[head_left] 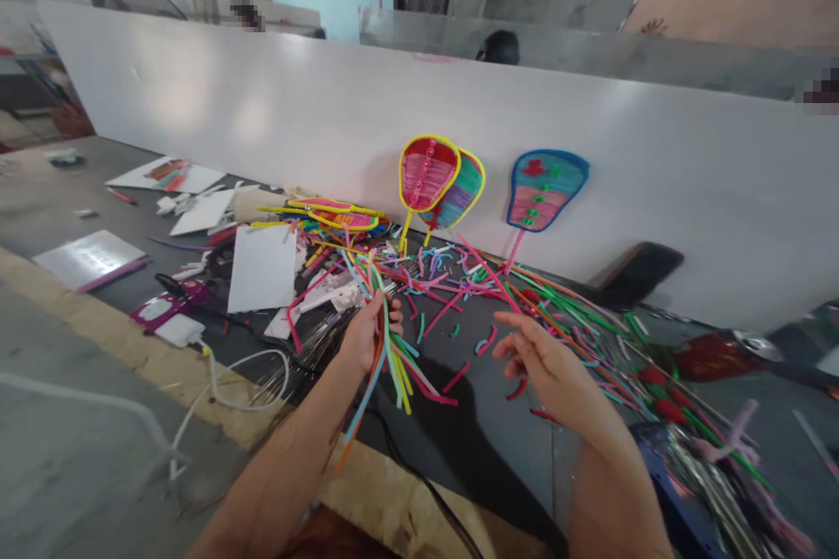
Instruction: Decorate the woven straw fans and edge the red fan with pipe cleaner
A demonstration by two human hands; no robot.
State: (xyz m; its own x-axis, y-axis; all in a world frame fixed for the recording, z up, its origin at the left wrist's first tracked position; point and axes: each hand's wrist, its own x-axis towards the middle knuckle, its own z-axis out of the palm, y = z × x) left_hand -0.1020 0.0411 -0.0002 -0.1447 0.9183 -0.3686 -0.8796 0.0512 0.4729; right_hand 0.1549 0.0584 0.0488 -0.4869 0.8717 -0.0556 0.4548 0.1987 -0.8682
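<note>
So the left hand (364, 342) has its fingers wrapped round a pipe-cleaner bundle (392, 360) over the dark tabletop (491, 389), probably keeping strands together, yellow-edged paddles (429, 175) lean on the white board (275, 122), likely to stay upright, the right hand (543, 371) hovers with loosely spread, empty fingers, and the red can (714, 356) shows no readable label.

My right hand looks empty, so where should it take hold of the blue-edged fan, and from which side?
Probably by the thin pink handle, pinched from the near side by the right hand: the handle slants down from the wide head of the blue-edged fan, while the white board stands behind.
</note>
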